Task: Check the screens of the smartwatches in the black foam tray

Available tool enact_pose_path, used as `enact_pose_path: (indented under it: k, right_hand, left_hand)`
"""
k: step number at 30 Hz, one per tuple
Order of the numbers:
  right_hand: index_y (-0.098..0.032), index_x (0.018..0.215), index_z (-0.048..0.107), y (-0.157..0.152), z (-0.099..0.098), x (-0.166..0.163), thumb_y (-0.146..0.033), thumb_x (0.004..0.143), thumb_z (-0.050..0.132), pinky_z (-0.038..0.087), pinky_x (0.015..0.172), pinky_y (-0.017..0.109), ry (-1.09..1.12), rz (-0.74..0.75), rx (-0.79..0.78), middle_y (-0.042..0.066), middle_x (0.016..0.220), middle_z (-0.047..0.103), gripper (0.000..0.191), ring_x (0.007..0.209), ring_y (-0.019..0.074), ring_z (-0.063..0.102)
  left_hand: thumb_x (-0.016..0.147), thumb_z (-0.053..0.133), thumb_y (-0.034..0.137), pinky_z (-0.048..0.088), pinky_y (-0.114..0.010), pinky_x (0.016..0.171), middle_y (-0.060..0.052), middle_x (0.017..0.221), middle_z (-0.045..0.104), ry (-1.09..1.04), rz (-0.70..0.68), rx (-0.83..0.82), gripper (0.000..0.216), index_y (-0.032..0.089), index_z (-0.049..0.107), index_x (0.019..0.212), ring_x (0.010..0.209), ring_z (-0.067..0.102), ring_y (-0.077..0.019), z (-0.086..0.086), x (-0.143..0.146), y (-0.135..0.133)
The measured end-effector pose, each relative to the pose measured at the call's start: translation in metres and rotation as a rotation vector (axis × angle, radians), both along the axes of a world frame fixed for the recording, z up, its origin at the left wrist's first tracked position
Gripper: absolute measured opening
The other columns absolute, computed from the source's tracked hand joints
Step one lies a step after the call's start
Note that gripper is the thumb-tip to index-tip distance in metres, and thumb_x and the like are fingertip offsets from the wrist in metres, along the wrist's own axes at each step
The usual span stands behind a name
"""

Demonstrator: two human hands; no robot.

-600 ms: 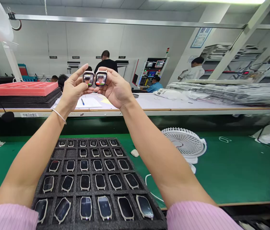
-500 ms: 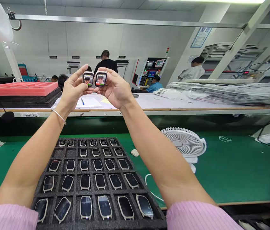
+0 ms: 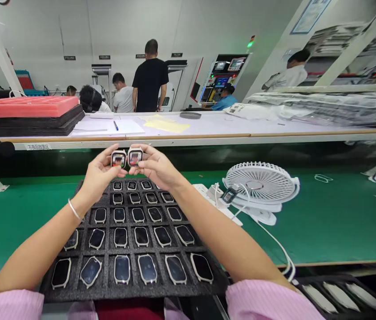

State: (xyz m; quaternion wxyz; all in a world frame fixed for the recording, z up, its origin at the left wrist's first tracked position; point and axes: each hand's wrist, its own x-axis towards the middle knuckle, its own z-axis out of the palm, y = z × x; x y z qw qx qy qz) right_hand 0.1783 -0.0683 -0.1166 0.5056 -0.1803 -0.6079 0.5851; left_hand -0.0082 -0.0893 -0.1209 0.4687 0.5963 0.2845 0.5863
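My left hand (image 3: 99, 174) grips a smartwatch case (image 3: 119, 158) without a strap, its screen lit with a picture. A second lit smartwatch case (image 3: 135, 156) is pinched in my right hand (image 3: 157, 166). The two watches are side by side, close together, screens facing me, above the far edge of a black foam tray (image 3: 107, 291). Rows of strapless watches with dark screens lie in the tray's compartments, such as the watch (image 3: 122, 269) in the front row. My forearms hide parts of the tray's left and right sides.
To the right stand a white fan (image 3: 257, 180) and a white power strip (image 3: 232, 215) with cables. A shelf (image 3: 208, 129) crosses behind, bearing red and black foam trays (image 3: 30, 109), papers and plastic bags. Another tray (image 3: 341, 295) sits low at right. Several people are beyond the shelf.
Both hands have come down with the watches, from above the shelf to below its front edge. The view has tilted, and the power strip beside the fan now shows.
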Motion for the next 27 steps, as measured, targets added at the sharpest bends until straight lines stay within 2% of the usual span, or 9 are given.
enact_pose_path:
  k: [4, 9, 13, 19, 24, 27]
  right_hand:
    - [-0.021, 0.116, 0.057, -0.018, -0.041, 0.001, -0.018, 0.073, 0.073, 0.055, 0.068, 0.027, 0.004, 0.034, -0.086, 0.000, 0.086, 0.068, 0.046, 0.071, 0.0136, 0.069]
    - [-0.022, 0.116, 0.058, -0.026, -0.067, 0.002, -0.021, 0.073, 0.077, 0.056, 0.069, 0.029, 0.028, 0.006, -0.138, 0.000, 0.090, 0.067, 0.047, 0.070, 0.0136, 0.068]
    - [-0.023, 0.115, 0.059, -0.026, -0.075, 0.002, -0.024, 0.076, 0.077, 0.055, 0.068, 0.028, 0.045, -0.013, -0.144, 0.000, 0.090, 0.066, 0.043, 0.070, 0.0130, 0.068]
    - [-0.024, 0.116, 0.057, -0.025, -0.083, 0.004, -0.021, 0.072, 0.076, 0.055, 0.072, 0.031, 0.014, -0.009, -0.164, 0.000, 0.090, 0.066, 0.048, 0.072, 0.0144, 0.068]
    - [-0.024, 0.115, 0.057, -0.023, -0.087, 0.006, -0.018, 0.073, 0.073, 0.055, 0.073, 0.031, 0.013, 0.012, -0.202, 0.000, 0.089, 0.067, 0.046, 0.072, 0.0141, 0.068]
    - [-0.024, 0.114, 0.059, -0.023, -0.089, 0.006, -0.022, 0.076, 0.073, 0.055, 0.072, 0.031, 0.026, 0.028, -0.222, 0.000, 0.089, 0.067, 0.041, 0.070, 0.0140, 0.068]
  left_hand:
    - [0.073, 0.073, 0.016, 0.061, -0.027, 0.073, -0.005, 0.105, 0.067, 0.032, 0.010, -0.101, 0.061, 0.020, 0.057, 0.132, 0.068, 0.069, -0.0104, -0.034, -0.001, -0.021]
    - [0.071, 0.075, 0.018, 0.061, -0.027, 0.072, -0.003, 0.103, 0.068, 0.035, 0.002, -0.161, 0.059, 0.022, 0.060, 0.128, 0.068, 0.068, -0.0101, -0.054, 0.002, -0.026]
    - [0.070, 0.077, 0.020, 0.060, -0.026, 0.070, -0.004, 0.105, 0.069, 0.025, 0.009, -0.177, 0.056, 0.023, 0.062, 0.125, 0.066, 0.066, -0.0095, -0.061, 0.005, -0.023]
    - [0.071, 0.076, 0.019, 0.061, -0.028, 0.075, -0.006, 0.120, 0.067, 0.051, -0.007, -0.171, 0.056, 0.024, 0.063, 0.125, 0.072, 0.067, -0.0100, -0.069, 0.004, -0.022]
    - [0.072, 0.075, 0.018, 0.061, -0.028, 0.073, -0.004, 0.107, 0.069, 0.066, -0.004, -0.194, 0.056, 0.024, 0.062, 0.125, 0.070, 0.068, -0.0107, -0.074, 0.003, -0.019]
    - [0.072, 0.076, 0.020, 0.062, -0.028, 0.071, -0.003, 0.103, 0.069, 0.064, -0.002, -0.197, 0.051, 0.023, 0.064, 0.122, 0.067, 0.068, -0.0108, -0.076, 0.003, -0.019]
